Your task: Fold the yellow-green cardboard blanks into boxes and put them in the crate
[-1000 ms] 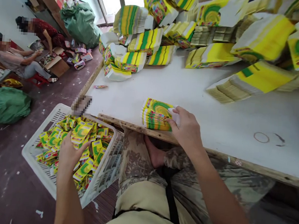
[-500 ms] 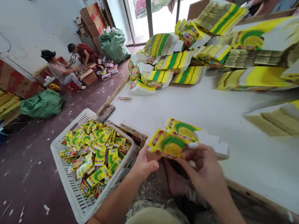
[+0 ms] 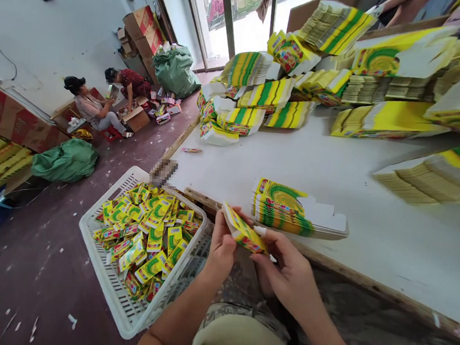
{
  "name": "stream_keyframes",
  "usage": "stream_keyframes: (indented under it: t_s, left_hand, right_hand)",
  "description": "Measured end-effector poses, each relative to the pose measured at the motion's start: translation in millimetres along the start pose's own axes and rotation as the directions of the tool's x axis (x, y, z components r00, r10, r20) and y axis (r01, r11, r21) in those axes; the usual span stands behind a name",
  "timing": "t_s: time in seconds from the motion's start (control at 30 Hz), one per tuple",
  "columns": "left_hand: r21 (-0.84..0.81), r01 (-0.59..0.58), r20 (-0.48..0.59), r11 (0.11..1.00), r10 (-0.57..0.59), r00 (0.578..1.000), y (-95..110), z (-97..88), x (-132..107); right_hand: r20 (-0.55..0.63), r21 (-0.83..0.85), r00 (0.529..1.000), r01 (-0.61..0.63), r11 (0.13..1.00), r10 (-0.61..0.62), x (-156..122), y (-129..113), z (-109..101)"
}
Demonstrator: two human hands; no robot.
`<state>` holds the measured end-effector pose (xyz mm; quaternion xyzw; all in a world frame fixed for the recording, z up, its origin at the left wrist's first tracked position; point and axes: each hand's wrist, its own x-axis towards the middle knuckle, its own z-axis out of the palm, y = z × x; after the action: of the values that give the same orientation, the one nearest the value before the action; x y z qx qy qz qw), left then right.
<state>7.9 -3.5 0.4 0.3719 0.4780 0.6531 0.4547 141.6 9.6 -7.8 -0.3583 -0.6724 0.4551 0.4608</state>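
Note:
Both hands hold one small yellow and green carton (image 3: 244, 232) just below the table's near edge. My left hand (image 3: 222, 247) grips its left end with the fingers wrapped round it. My right hand (image 3: 286, 271) pinches its right end from beneath. The carton is tilted and partly folded into shape. A short stack of flat cartons (image 3: 291, 209) of the same print lies on the white table (image 3: 335, 165) right behind my hands. A white slatted basket (image 3: 103, 279) full of folded cartons stands on the floor at my left knee.
Tall piles of flat cartons (image 3: 260, 97) crowd the table's back and right. Two people sit on the floor at the far left among cardboard boxes (image 3: 136, 118). Green sacks (image 3: 66, 159) lie on the dark floor. A bright doorway is at the back.
One second ago my left hand was in the basket and my right hand on the stack. Since then both hands took one carton off the stack, lowered it and folded it up.

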Motion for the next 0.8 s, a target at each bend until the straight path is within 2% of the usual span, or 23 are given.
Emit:
stream_keyframes:
  t_s: [0.1, 0.17, 0.23, 0.3, 0.37, 0.4, 0.47, 0.53, 0.6, 0.67, 0.73, 0.8]
  left_hand:
    - [0.111, 0.012, -0.018, 0.994, -0.01, 1.0, -1.1, -14.6, -0.7]
    - [0.147, 0.041, 0.024, 0.988, -0.045, 0.999, 7.0, -26.6, 4.0]
    - [0.113, 0.05, 0.165, 0.992, -0.069, 0.984, 22.6, -39.8, 10.6]
    - [0.109, 0.033, 0.313, 0.993, -0.066, 0.947, 41.3, -50.7, 15.9]
    - [0.225, 0.001, 0.432, 0.974, -0.101, 0.896, 56.1, -54.8, 17.8]
    - [0.334, -0.023, 0.476, 0.942, -0.147, 0.867, 60.2, -53.7, 17.5]
    - [0.565, -0.093, 0.522, 0.82, -0.267, 0.81, 60.8, -46.3, 15.1]
    - [0.721, -0.13, 0.502, 0.681, -0.383, 0.775, 53.6, -36.4, 11.2]
    - [0.792, -0.114, 0.442, 0.6, -0.435, 0.784, 43.1, -28.6, 5.9]
    - [0.83, -0.1, 0.37, 0.549, -0.408, 0.834, 32.5, -24.3, -0.8]
    - [0.851, -0.138, 0.34, 0.507, -0.332, 0.88, 23.1, -22.4, -8.4]
    - [0.845, -0.19, 0.355, 0.499, -0.26, 0.898, 15.3, -21.1, -15.5]
  right_hand:
    - [-0.005, -0.07, 0.998, 0.06, 0.996, -0.061, 0.8, 3.6, -14.8]
    - [-0.029, -0.145, 0.99, 0.132, 0.981, -0.138, 1.8, 5.4, -26.6]
    - [-0.061, -0.282, 0.969, 0.215, 0.935, -0.241, 3.2, 7.1, -39.0]
    - [-0.068, -0.471, 0.94, 0.266, 0.841, -0.335, 4.1, 7.2, -48.3]
    - [-0.016, -0.602, 0.921, 0.302, 0.739, -0.389, 3.6, 4.4, -50.3]
    - [0.023, -0.622, 0.917, 0.325, 0.713, -0.398, 2.6, 2.2, -48.2]
    - [0.088, -0.597, 0.912, 0.371, 0.711, -0.401, -0.3, -2.0, -40.5]
    - [0.099, -0.57, 0.915, 0.375, 0.731, -0.392, -3.3, -3.2, -33.0]
    - [0.002, -0.557, 0.932, 0.303, 0.773, -0.363, -5.5, -0.5, -29.4]
    - [-0.191, -0.449, 0.946, 0.154, 0.88, -0.263, -6.6, 4.4, -28.6]
    - [-0.349, -0.195, 0.935, -0.012, 0.981, -0.058, -7.5, 8.3, -26.6]
    - [-0.33, 0.082, 0.926, -0.165, 0.983, 0.183, -9.1, 9.7, -21.0]
